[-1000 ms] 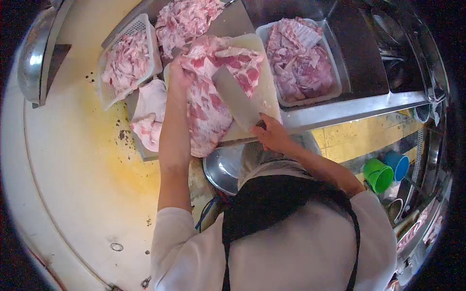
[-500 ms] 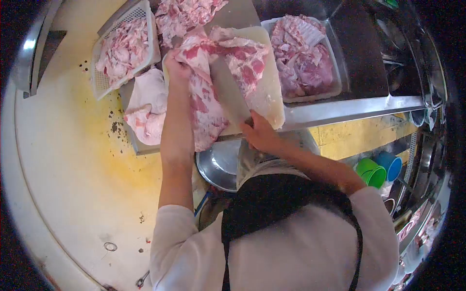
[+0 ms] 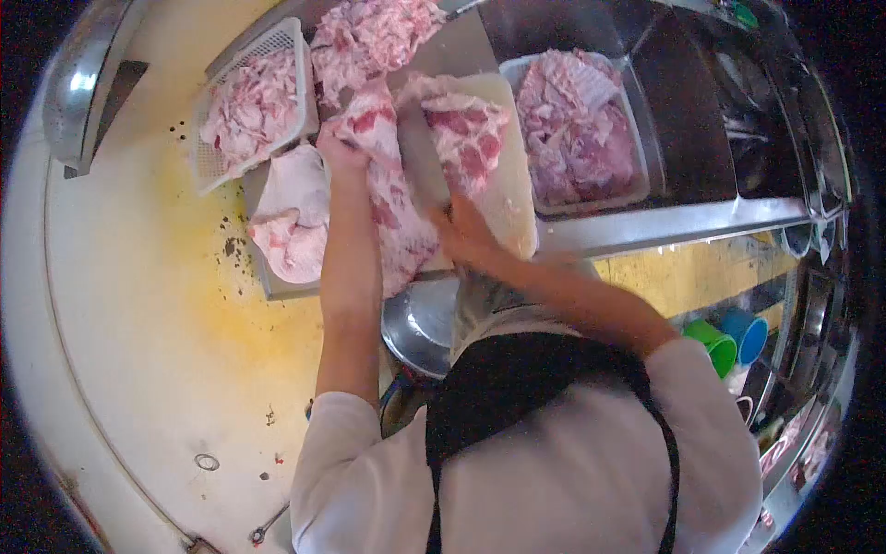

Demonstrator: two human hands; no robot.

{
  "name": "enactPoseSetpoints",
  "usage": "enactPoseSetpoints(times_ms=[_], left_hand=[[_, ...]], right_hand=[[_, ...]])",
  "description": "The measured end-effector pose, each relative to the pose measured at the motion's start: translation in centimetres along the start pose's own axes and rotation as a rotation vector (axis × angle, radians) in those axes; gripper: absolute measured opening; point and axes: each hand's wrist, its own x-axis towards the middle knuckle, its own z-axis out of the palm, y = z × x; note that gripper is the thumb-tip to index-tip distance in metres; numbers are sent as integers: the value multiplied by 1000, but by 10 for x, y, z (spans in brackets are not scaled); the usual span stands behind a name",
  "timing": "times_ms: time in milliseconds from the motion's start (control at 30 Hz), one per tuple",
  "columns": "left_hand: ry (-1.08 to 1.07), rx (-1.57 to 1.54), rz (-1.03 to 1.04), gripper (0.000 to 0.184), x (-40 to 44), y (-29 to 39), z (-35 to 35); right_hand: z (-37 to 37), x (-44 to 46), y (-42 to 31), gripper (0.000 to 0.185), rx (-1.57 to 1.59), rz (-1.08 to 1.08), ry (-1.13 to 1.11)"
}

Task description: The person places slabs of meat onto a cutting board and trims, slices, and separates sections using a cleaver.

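My left hand (image 3: 343,150) is closed on the upper part of a long slab of raw meat (image 3: 389,198) with pale fat and red patches. In my right hand (image 3: 464,235) is the handle of a broad cleaver (image 3: 418,152); its grey blade is smeared by motion and lies along the right side of the slab. I cannot tell whether the edge is in the meat. Right of the blade, a second piece of meat (image 3: 471,143) rests on the white cutting board (image 3: 512,217). Pale skin-on pieces (image 3: 293,217) lie left of my left forearm.
A white perforated basket (image 3: 303,83) of meat scraps stands at upper left, beside a heap of trimmings (image 3: 378,37). On the right is a white tub (image 3: 591,201) of meat. A metal bowl (image 3: 415,328) sits below the counter edge; green (image 3: 715,346) and blue buckets (image 3: 746,334) are farther right.
My right hand has moved left and slightly up with the cleaver, whose blade now stands closer to the slab. My left hand keeps its hold. The whole view has shifted slightly.
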Motion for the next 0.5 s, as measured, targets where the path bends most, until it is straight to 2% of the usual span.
enactPoseSetpoints(times_ms=[33,67,167,200,267,333,467,500], left_hand=[[-10,59,2,39,3,8,4],[1,26,-108,37,1,26,11],[-204,919,-127,28,32,54,-35],[-408,1454,-50,28,45,67,-27],[-254,1478,136,33,37,45,-14],[-158,1533,292,40,6,32,24],[36,1668,387,55,-27,23,32],[69,1630,416,55,-36,22,35]], right_hand=[[-29,-16,-25,43,165,312,-272],[-60,-23,-46,51,330,633,-543],[-122,-9,-49,44,349,741,-680],[-124,-7,-50,43,336,689,-612],[-128,0,-51,41,308,578,-473],[-124,15,-46,34,364,536,-437],[-91,48,-13,32,386,519,-497],[-88,62,-21,34,314,459,-458]])
